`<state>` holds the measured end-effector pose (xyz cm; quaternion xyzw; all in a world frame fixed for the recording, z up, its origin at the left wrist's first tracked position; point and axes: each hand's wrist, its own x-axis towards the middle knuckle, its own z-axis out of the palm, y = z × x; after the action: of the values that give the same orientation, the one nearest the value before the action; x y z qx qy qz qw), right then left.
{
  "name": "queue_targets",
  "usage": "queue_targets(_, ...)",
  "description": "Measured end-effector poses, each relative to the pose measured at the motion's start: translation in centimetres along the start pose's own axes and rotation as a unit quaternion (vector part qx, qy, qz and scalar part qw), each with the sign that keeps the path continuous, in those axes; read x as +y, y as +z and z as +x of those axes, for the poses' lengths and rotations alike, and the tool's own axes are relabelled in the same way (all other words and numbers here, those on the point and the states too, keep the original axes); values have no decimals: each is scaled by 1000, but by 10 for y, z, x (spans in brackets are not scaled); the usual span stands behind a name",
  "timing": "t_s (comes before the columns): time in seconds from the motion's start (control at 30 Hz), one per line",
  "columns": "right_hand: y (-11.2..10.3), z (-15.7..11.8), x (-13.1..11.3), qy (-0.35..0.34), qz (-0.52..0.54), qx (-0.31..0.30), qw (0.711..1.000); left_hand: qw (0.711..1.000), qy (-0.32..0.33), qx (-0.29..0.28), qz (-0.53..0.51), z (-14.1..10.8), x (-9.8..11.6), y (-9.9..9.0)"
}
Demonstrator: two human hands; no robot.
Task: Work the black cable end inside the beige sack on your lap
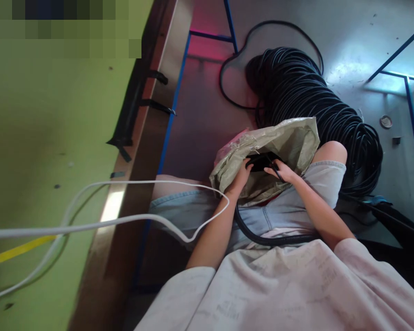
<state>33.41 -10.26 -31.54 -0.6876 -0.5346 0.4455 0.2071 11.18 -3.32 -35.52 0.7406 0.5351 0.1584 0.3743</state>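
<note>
Head view: L hand & R hand touched black bundle in sack — couldn't tell if closed; prob. risk — limp rim might've folded, snagging bundle.

Bare forearms are stretched forward above parted legs; the left hand and right hand are held near each other, angled inward.

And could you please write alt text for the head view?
A bare left hand and right hand reach into an open, pale sack holding something black. Beyond it lies a large black coil; at left, a green tabletop.
</note>
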Motion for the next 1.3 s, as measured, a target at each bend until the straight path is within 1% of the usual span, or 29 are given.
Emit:
queue_targets(0.1, 0, -2, 0, 48, 38, 12, 998, 1000, 14, -22, -1, -1, 12, -3)
queue_targets(0.2, 1, -2, 0, 97, 80, 16, 992, 1000, 17, -14, 1, -1, 19, -6)
queue_targets(0.33, 1, 1, 1, 119, 106, 20, 987, 1000, 17, -14, 9, -2, 20, -7)
queue_targets(0.5, 0, 1, 1, 124, 113, 21, 986, 999, 18, -11, 31, -1, 19, -6)
queue_targets(0.67, 4, 2, 6, 115, 122, 37, 985, 999, 30, -35, 12, 1, 19, -10)
queue_targets(0.87, 1, 4, 5, 123, 78, 46, 988, 999, 38, -31, 9, 1, 21, -10)
queue_targets(0.93, 0, 3, 5, 126, 78, 46, 988, 999, 40, -30, 10, 0, 21, -9)
queue_targets(1.07, 1, 2, 6, 85, 61, 60, 993, 999, 35, -33, 10, -1, 20, -11)
queue_targets(1.13, 1, 2, 8, 76, 48, 59, 994, 998, 35, -41, 19, -2, 21, -12)
queue_targets(1.2, 1, 3, 9, 84, 39, 55, 994, 997, 37, -59, 33, -3, 22, -12)
queue_targets(1.3, -1, 4, 8, 72, 0, 69, 995, 994, 17, -93, 56, -5, 21, -12)
